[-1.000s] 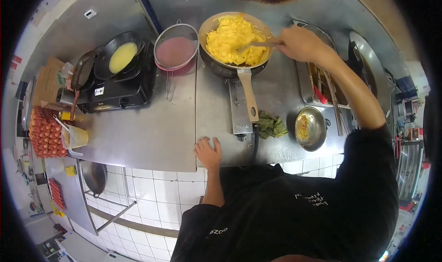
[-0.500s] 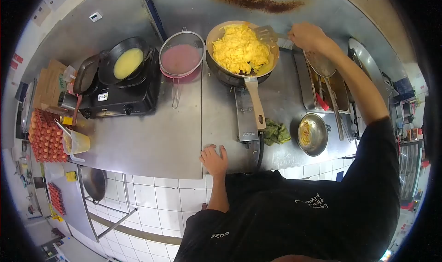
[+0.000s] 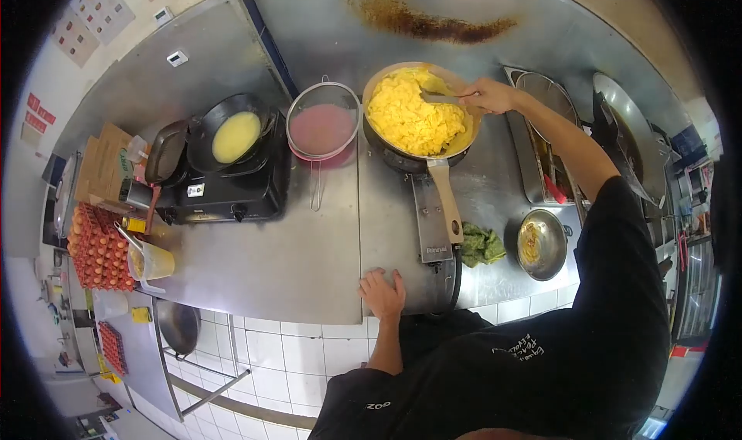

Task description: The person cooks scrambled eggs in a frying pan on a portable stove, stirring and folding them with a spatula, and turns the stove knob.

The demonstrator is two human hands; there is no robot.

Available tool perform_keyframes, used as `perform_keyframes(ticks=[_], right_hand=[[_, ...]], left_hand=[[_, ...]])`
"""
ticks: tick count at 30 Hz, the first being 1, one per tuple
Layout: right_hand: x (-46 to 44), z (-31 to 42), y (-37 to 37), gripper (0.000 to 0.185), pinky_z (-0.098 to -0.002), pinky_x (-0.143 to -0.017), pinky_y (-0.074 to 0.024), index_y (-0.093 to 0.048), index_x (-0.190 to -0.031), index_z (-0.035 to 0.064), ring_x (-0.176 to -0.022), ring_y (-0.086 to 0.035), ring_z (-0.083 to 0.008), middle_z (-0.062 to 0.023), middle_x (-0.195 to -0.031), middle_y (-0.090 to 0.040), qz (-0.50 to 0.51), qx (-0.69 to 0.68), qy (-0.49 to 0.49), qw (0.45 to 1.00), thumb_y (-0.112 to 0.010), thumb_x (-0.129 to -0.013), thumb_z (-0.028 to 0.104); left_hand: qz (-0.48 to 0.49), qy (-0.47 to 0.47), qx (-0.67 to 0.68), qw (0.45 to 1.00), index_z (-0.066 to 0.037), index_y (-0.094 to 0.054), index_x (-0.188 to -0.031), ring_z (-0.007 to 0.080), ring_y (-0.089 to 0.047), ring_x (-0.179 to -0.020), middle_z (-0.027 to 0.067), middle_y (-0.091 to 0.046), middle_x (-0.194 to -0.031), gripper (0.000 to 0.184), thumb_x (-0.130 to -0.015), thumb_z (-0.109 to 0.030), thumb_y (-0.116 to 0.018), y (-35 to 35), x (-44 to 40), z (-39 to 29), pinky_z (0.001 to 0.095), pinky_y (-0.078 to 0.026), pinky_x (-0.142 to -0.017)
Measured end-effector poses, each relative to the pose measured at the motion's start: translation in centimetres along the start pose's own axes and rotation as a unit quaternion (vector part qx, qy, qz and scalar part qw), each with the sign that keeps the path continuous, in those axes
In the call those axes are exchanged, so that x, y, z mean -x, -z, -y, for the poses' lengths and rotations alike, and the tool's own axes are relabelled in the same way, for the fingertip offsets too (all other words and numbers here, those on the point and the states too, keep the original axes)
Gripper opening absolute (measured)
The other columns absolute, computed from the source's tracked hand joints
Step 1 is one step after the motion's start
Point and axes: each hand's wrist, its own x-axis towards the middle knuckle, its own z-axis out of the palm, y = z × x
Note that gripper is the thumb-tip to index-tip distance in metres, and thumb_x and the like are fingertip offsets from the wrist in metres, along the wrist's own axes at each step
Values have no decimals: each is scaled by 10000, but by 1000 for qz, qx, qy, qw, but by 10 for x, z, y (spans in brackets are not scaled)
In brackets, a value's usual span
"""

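Observation:
Scrambled eggs (image 3: 417, 119) fill much of a beige frying pan (image 3: 470, 135) on a portable burner (image 3: 430, 235). My right hand (image 3: 490, 96) is closed around the handle of a spatula (image 3: 442, 98), whose blade is partly hidden in the eggs at the pan's upper right. My left hand (image 3: 382, 292) lies with fingers apart on the front edge of the steel counter (image 3: 309, 262), holding nothing. The pan's handle (image 3: 446, 200) points toward me, and a crumpled green cloth (image 3: 482, 246) lies to its right.
At left, a black pan (image 3: 205, 142) with pale yellow liquid sits on a black stove (image 3: 224, 197). A sieve (image 3: 325, 119) rests over a pink bowl. Egg trays (image 3: 100, 247) and a jug (image 3: 154, 262) stand far left. A small steel pan (image 3: 550, 243) is at right.
The spatula has moved from the pan's right rim into the eggs, with my right hand shifting left and lower. My left hand stays on the counter edge. The whole view has shifted slightly.

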Motion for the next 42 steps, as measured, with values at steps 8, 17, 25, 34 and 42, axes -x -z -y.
perform_keyframes(ticks=[8, 17, 25, 34, 42], right_hand=[[96, 33, -43, 386, -518, -769, -586, -749, -1420, 200, -827, -738, -422, -214, -930, -770, -174, 320, 150, 919, -684, -1041, 225], [168, 119, -90, 442, -544, -814, -609, -717, -1464, 248, -879, -749, -409, -183, -978, -782, -154, 365, -9, 918, -684, -1024, 239], [109, 142, -32, 314, -534, -848, -616, -805, -1315, 210, -911, -758, -418, -208, -957, -780, -148, 359, 2, 922, -669, -1032, 231], [63, 88, -116, 257, -537, -852, -642, -816, -1181, 108, -950, -796, -410, -196, -1046, -811, -191, 394, -64, 897, -682, -963, 124], [144, 145, -123, 245, -572, -778, -637, -811, -1130, 121, -944, -809, -400, -193, -1018, -818, -181, 295, -102, 933, -666, -957, 214]], left_hand=[[-13, -10, 6, 1000, -85, -656, -1138, 349, -577, -1102, 107, -645, -1145, 338, -1008, -396, -688, -2, 4, 1, 501, -400, -947], [-31, -10, 9, 999, -86, -653, -1123, 336, -578, -1096, 92, -648, -1158, 317, -1008, -379, -693, -7, 1, 5, 493, -404, -944], [-9, 0, 18, 1000, -100, -645, -1145, 344, -572, -1141, 100, -637, -1158, 324, -1007, -389, -694, -6, 5, 4, 507, -404, -995], [13, 19, 11, 1000, -101, -650, -1141, 343, -566, -1140, 87, -643, -1160, 314, -1008, -382, -695, -7, 5, 4, 504, -403, -988], [-75, -38, -18, 996, -63, -689, -1103, 378, -625, -1133, 134, -676, -1128, 345, -1012, -395, -700, -30, 10, 19, 524, -449, -967]])
